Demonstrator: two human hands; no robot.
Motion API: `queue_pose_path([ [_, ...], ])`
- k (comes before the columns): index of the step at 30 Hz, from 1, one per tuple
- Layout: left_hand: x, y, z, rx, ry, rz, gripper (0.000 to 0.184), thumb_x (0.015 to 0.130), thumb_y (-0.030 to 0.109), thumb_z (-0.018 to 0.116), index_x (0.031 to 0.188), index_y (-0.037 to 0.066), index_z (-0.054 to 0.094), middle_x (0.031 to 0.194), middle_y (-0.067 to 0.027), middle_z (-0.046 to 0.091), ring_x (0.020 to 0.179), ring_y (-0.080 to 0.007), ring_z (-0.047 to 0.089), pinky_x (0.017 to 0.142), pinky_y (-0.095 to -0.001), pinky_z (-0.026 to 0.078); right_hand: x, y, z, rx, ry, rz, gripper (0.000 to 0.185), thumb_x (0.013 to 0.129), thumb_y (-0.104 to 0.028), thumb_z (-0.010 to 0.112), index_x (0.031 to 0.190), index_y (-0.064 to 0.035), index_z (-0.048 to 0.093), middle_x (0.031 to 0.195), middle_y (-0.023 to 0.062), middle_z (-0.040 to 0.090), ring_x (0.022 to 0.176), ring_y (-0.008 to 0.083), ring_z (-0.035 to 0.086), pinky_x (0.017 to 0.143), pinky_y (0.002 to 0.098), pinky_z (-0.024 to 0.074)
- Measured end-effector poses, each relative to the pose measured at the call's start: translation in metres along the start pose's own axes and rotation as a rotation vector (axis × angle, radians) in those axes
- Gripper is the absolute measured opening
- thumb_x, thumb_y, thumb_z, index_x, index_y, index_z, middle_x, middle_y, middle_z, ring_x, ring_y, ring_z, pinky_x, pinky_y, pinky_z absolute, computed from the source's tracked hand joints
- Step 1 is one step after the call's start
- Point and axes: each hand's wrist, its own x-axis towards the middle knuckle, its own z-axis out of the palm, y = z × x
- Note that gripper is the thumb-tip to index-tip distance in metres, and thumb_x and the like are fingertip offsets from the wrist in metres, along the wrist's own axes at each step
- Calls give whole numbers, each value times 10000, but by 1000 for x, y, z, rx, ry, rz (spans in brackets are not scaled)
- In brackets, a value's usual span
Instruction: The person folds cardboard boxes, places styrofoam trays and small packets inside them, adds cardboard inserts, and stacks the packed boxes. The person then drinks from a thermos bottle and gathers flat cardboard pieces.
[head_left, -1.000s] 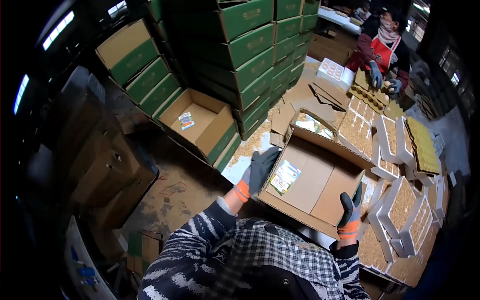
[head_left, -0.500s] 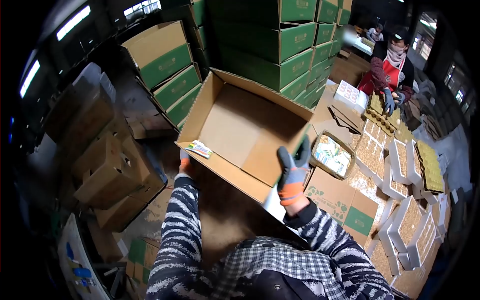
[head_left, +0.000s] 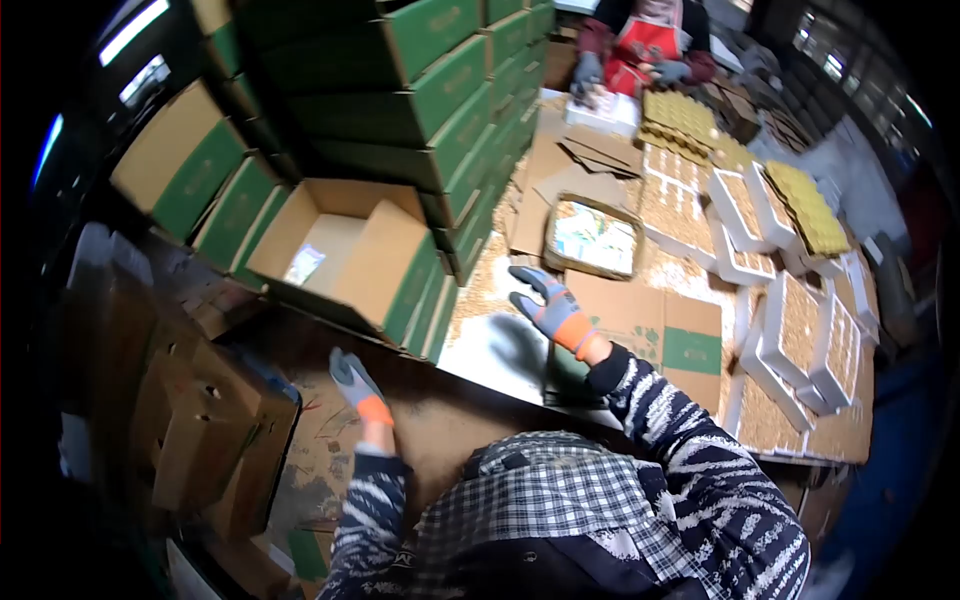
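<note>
An open cardboard box (head_left: 393,262) with a green outer side sits on a stack of similar boxes, a small printed packet (head_left: 305,265) lying inside it. Below and in front of that box is my left hand (head_left: 357,388), in a grey and orange glove, fingers stretched out and nothing held. My right hand (head_left: 553,312), gloved alike, hovers over the table's near side with thumb and fingers apart. Just beyond it stands a shallow container (head_left: 551,262) full of small printed packets. A flattened carton (head_left: 640,315) with green print lies to the right of this hand.
Tall stacks of green boxes (head_left: 455,100) rise at the back. White foam trays (head_left: 790,330) and yellow egg trays (head_left: 805,207) crowd the table's right. A co-worker in a red apron (head_left: 640,50) stands across. Brown cartons (head_left: 205,420) are piled at the left.
The open box has left both hands and now rests on the stack at the left. My right hand has opened and moved away from it over the table. The view has turned rightward.
</note>
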Motion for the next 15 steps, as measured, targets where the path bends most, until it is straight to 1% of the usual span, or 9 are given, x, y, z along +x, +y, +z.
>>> queue_pose_path([
  [2, -95, 26, 10, 90, -338, -212, 233, 946, 84, 571, 1166, 7, 587, 859, -29, 602, 746, -104, 533, 695, -226, 457, -50, 39, -58, -476, 185, 16, 611, 833, -329, 678, 1354, -65, 499, 1381, 176, 491, 1271, 344, 457, 1071, 443, 345],
  [4, -150, 62, 38, 324, -856, -235, 163, 901, 51, 603, 1038, -10, 667, 919, -78, 680, 844, -141, 626, 739, -273, 509, -109, 77, -89, -858, 282, 253, 746, 802, -407, 674, 1406, -51, 420, 1450, 184, 404, 1343, 379, 349, 1105, 499, 257],
  [5, -155, 71, 65, 424, -1171, 77, 173, 882, 46, 621, 1038, 5, 685, 965, -99, 691, 904, -174, 646, 815, -288, 510, -143, 93, -88, -962, 294, 412, 825, 791, -462, 666, 1433, -35, 372, 1483, 192, 354, 1370, 399, 295, 1116, 525, 212],
  [6, -163, 81, 97, 465, -1324, 128, 299, 824, 99, 686, 1122, 86, 678, 1072, -123, 654, 1036, -286, 613, 922, -352, 493, -173, 104, -76, -996, 109, 556, 941, 782, -569, 619, 1458, 5, 305, 1522, 223, 268, 1401, 427, 225, 1126, 552, 170],
  [7, -177, 68, 126, 375, -1321, 71, 330, 828, 135, 694, 1156, 111, 661, 1144, -124, 629, 1087, -310, 581, 955, -378, 476, -202, 112, -55, -1011, 68, 497, 977, 781, -610, 592, 1470, 10, 284, 1534, 240, 229, 1419, 436, 184, 1135, 558, 145],
  [9, -186, 50, 189, 573, -1405, 455, 526, 858, 271, 663, 1342, 132, 510, 1343, -144, 501, 1275, -337, 436, 1076, -417, 362, -226, 72, -38, -907, -105, 428, 981, 777, -624, 593, 1473, -3, 288, 1531, 244, 238, 1417, 448, 185, 1140, 559, 143],
  [11, -198, 17, 244, 864, -1459, 626, 743, 822, 500, 642, 1411, 101, 426, 1456, -159, 399, 1376, -371, 289, 1121, -435, 293, -231, 42, -40, -898, -203, 374, 896, 791, -577, 612, 1456, -41, 342, 1494, 243, 307, 1391, 416, 268, 1125, 532, 227],
  [13, -207, -2, 268, 993, -1555, 554, 832, 792, 579, 640, 1422, 82, 418, 1472, -165, 390, 1363, -361, 344, 1100, -426, 331, -229, 43, -56, -681, -317, 320, 802, 804, -508, 634, 1432, -74, 389, 1446, 217, 383, 1350, 372, 351, 1088, 499, 319],
  [15, -208, 22, 291, 1123, -1671, 456, 849, 783, 595, 642, 1421, 81, 422, 1455, -171, 415, 1345, -354, 383, 1086, -418, 353, -223, 48, -93, -599, -42, 384, 762, 795, -425, 671, 1425, -92, 401, 1426, 183, 417, 1331, 356, 377, 1065, 492, 352],
])
